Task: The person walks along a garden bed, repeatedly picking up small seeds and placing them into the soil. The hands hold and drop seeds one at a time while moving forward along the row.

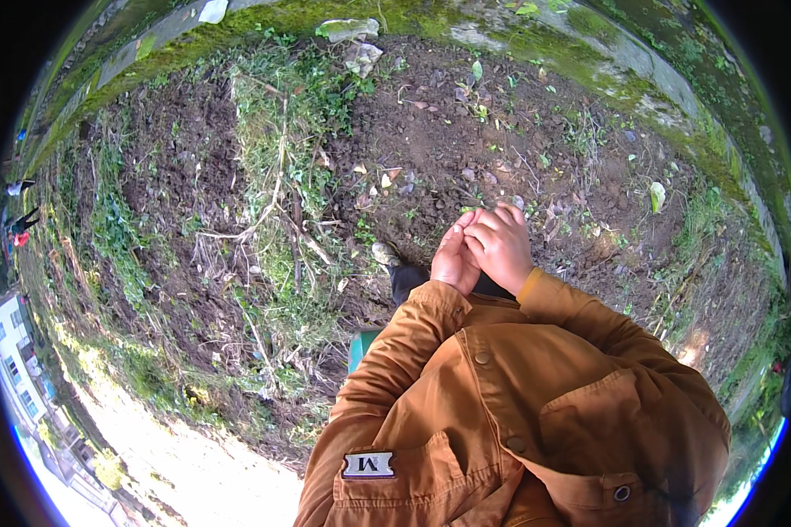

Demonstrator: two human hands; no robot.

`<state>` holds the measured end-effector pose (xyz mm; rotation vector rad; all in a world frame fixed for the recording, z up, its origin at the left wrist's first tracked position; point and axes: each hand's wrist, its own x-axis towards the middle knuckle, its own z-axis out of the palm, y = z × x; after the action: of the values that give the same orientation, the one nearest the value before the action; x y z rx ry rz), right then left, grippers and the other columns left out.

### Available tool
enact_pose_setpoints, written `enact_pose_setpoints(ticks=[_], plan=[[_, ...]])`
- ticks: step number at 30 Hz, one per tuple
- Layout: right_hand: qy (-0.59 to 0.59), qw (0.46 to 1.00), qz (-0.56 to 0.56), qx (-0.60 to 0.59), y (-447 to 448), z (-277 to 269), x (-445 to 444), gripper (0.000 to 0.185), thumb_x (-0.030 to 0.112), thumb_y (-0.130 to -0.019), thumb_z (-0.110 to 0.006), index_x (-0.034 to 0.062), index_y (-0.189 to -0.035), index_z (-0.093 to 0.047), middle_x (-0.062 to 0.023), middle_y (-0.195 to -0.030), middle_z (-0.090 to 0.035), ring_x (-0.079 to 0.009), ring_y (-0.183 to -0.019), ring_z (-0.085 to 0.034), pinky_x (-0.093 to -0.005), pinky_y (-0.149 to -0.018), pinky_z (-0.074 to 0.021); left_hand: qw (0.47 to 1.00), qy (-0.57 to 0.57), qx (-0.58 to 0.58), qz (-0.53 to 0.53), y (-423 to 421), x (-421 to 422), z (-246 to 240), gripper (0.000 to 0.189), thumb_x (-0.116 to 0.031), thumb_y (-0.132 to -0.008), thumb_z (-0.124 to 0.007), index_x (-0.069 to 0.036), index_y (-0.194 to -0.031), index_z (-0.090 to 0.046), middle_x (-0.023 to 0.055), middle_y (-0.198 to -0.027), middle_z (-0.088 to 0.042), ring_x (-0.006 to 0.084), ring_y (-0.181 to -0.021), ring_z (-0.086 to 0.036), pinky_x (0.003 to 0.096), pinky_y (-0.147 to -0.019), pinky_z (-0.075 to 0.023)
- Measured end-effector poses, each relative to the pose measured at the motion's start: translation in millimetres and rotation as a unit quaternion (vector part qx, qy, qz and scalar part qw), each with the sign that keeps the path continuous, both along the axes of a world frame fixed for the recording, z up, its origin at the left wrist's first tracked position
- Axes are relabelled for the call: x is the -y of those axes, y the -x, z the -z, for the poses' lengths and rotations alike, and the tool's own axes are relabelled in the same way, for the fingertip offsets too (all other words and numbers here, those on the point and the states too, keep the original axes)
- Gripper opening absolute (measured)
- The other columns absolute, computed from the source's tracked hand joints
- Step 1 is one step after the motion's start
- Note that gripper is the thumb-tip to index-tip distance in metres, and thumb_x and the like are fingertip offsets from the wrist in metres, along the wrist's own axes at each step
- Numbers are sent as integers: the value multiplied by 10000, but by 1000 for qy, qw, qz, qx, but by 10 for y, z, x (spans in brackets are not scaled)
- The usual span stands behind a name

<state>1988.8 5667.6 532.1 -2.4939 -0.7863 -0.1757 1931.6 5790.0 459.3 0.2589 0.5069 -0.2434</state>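
Note:
My left hand [455,258] is cupped with its palm turned partly upward, in front of my brown jacket [494,369]. Against it rests my right hand [503,242], back upward, its curled fingers touching the left fingers. Whether something small lies between them is hidden. Both hands are above dark, loose soil [428,158] dotted with dry leaves and small green sprouts. Below and left of the hands, a muddy shoe [385,254] and a dark trouser leg [407,280] show.
Pulled weeds and dry stalks [283,191] form a strip on the left. Stones [362,58] lie near a mossy concrete edging [606,72] that curves round the plot. A green object [364,346] is partly hidden by my left sleeve. People [23,224] and a white building [16,359] appear far left.

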Motion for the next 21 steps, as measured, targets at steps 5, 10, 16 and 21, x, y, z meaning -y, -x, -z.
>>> enact_pose_setpoints(ticks=[5, 10, 16, 21], plan=[[6, 999, -34, -13, -33, 29, -239, 82, 196, -904, -768, 116, -892, -760, -68, -1064, -733, -279, -1048, -675, -495, -1141, -438, 1000, 5, -1, -29, 38, -230, 6, 453, -284, -1179, -522, -28, -1550, -562, 138, -1597, -597, 295, -1455, -590, 483, -1261, -460], [-21, 998, -54, -7, -123, 30, -584, 83, 203, -908, -772, 129, -874, -758, -54, -1003, -719, -284, -1010, -673, -491, -1091, -459, 997, 17, -5, -69, 31, -541, -11, 434, -260, -1183, -514, -19, -1540, -566, 149, -1587, -603, 298, -1435, -606, 481, -1254, -470], [-172, 940, -4, -295, -487, 20, -1105, 57, 115, -931, -810, 59, -929, -800, -30, -863, -679, -183, -818, -664, -368, -784, -528, 988, 9, -49, -145, -69, -1061, 14, 437, -228, -1190, -500, 35, -1535, -546, 195, -1616, -569, 294, -1469, -576, 462, -1275, -464], [-245, 916, 39, -315, -1351, 557, -1764, 130, 138, -993, -818, 12, -1022, -834, -32, -948, -777, -113, -818, -704, -287, -773, -548, 978, 10, -66, -196, 90, -1576, 145, 434, -199, -1173, -543, 29, -1542, -536, 186, -1624, -566, 334, -1541, -513, 478, -1334, -413]])
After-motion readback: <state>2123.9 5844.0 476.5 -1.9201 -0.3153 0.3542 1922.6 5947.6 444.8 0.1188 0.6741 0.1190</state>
